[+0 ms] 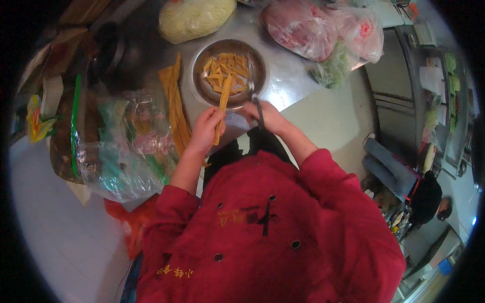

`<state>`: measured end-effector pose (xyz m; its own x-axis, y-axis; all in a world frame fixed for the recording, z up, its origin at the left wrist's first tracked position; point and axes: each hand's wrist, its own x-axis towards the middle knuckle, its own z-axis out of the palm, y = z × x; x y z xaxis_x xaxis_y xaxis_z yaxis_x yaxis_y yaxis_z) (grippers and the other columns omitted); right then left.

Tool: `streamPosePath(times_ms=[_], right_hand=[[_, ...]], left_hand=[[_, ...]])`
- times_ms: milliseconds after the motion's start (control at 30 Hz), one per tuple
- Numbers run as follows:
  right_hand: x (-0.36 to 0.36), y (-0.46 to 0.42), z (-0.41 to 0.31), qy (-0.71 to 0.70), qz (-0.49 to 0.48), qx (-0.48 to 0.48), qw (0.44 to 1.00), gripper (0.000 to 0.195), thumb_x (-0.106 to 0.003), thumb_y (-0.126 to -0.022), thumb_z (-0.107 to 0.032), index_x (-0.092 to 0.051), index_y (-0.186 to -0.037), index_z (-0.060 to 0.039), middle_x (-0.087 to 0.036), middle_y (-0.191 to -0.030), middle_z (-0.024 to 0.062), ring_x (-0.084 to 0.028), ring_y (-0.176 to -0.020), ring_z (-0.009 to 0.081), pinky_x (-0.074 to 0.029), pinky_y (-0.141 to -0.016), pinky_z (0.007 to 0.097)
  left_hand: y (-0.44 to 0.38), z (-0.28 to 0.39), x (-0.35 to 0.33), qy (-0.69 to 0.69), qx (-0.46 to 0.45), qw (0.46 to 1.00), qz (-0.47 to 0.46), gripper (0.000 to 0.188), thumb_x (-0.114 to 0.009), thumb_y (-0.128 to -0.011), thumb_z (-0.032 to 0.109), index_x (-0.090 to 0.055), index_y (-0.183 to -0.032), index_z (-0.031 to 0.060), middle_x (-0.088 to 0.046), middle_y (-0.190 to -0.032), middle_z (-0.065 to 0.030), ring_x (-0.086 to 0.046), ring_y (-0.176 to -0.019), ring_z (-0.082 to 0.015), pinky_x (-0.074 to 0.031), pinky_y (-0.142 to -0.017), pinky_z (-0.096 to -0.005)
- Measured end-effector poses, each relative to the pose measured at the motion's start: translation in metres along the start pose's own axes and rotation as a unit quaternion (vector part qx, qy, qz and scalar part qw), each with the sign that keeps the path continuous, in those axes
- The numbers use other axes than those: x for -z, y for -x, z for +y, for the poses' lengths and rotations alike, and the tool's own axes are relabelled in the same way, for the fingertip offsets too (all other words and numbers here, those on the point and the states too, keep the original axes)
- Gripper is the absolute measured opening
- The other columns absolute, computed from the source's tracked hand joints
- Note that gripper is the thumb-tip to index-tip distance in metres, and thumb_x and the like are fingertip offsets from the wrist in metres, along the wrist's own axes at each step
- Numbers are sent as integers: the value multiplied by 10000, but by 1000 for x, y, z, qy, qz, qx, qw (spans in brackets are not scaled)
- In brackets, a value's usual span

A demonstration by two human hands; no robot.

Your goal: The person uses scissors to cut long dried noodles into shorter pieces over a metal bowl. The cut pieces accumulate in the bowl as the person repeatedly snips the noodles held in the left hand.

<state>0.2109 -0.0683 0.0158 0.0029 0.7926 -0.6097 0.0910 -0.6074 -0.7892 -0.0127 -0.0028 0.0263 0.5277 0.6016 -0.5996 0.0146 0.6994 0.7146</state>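
Note:
A round steel bowl on the metal counter holds many short cut pieces of dried tofu skin. My left hand grips a long yellow-brown strip of tofu skin, whose far end reaches over the bowl's near side. In my right hand is a pair of scissors with dark handles, the blades pointing away over the right part of the bowl; this hand is blurred. Left of the bowl lie several long uncut tofu skin sticks, running towards my left forearm.
Clear plastic bags cover the counter's left side. Beyond the bowl sit a bag of pale yellow shreds, a bag of reddish contents and a bag of greens. Another person is far to the right, near shelves.

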Motion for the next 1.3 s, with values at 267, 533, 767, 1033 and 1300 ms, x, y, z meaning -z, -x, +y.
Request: streamPosePath(times_ms=[267,533,767,1033,1300], right_hand=[[-22,16,-4,121,-60,1,991,436,-629,-897,-441,-676,-911,-8,-649,-796,87,-606,-776,179,-494,-752,352],[-22,17,-11,61,-42,-93,993,472,-653,-893,-448,-653,-688,-23,-617,-614,43,-590,-580,149,-479,-580,321],[-26,19,7,30,-106,-93,990,527,-637,-882,-548,-667,-876,-22,-626,-736,51,-599,-717,172,-479,-669,326],[-30,18,-2,66,-100,-57,991,510,-654,-849,-527,-669,-801,-20,-644,-719,67,-615,-693,181,-489,-658,352],[-32,21,-2,24,-36,-112,993,465,-664,-889,-456,-615,-663,-53,-599,-596,29,-580,-570,125,-461,-554,311]], left_hand=[[-12,-3,0,-24,17,1000,-8,228,-577,-1016,235,-597,-935,23,-542,-654,-24,-505,-545,-114,-369,-503,-260],[-18,-6,12,-9,21,1000,-1,180,-587,-1001,209,-617,-981,33,-552,-675,-26,-512,-559,-114,-387,-522,-251],[-26,-13,13,-22,-33,999,13,201,-587,-1015,191,-571,-1119,20,-599,-781,-50,-579,-688,-133,-449,-616,-270],[-25,-4,3,-4,-15,1000,21,171,-616,-999,169,-551,-1040,16,-604,-730,-57,-588,-622,-135,-461,-557,-266],[-30,-7,4,-1,-22,997,74,159,-628,-970,140,-575,-1055,17,-618,-775,-64,-604,-672,-145,-465,-604,-275]])
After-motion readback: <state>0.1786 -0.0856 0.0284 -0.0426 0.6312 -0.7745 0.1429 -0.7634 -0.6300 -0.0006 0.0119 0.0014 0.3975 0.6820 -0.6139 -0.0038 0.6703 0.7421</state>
